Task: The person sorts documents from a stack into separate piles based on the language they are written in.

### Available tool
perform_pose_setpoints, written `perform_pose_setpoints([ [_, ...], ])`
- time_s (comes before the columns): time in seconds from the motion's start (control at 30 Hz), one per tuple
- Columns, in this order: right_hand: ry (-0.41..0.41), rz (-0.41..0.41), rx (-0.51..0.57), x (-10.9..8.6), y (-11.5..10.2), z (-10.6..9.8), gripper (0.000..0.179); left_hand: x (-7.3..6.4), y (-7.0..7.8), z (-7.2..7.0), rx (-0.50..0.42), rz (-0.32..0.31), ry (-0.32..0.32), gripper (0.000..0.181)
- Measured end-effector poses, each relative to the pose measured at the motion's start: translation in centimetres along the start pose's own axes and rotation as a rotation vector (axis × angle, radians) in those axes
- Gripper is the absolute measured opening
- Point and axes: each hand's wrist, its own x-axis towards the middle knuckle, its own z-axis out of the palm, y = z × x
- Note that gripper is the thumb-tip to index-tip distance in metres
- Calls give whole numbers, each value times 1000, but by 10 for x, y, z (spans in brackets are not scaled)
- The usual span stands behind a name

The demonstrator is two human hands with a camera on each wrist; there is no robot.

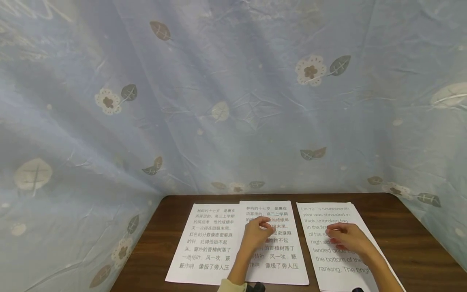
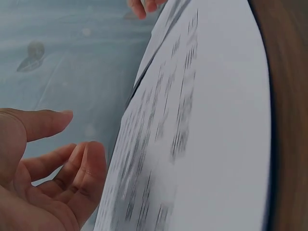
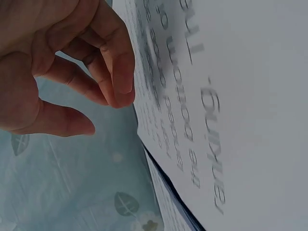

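Note:
My left hand (image 1: 258, 233) hovers over the middle sheet of paper (image 1: 281, 278), which carries large printed Chinese text. In the left wrist view this hand (image 2: 53, 178) has loosely bent fingers, a gap between thumb and fingertips, and nothing held. The right hand (image 1: 348, 239) is over the right-hand sheet (image 1: 328, 280), printed with English text. Its fingers (image 3: 124, 72) curve loosely close above the print in the right wrist view, with the thumb apart and nothing between. Parts of both texts are hidden behind the hands.
Left of the middle sheet, another page of Chinese text (image 1: 211, 247) lies edge to edge with it. A strip of dark wooden table (image 1: 306, 251) shows between the middle and right sheets. Behind and around the table hangs a blue-grey curtain (image 1: 233, 138) with leaf and flower prints.

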Motion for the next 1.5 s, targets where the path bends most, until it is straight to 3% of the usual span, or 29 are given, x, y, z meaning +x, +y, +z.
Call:
perform_pose_setpoints([
  [0.37, 15, -14, 19, 6, -26, 47, 42, -7, -26, -54, 44, 3, 45, 47],
  [0.6, 22, -31, -18, 5, -37, 66, 42, -11, -38, -74, 112, -65, 80, 49],
  [1.07, 59, -60, -129, 8, -37, 80, 41, -9, -42, -82, 157, -111, 81, 45],
  [1.33, 76, -98, -232, 8, -41, 85, 31, -9, -43, -82, 203, -90, 75, 38],
  [1.5, 71, -128, -242, 7, -42, 87, 30, -10, -41, -81, 215, -76, 75, 36],
])
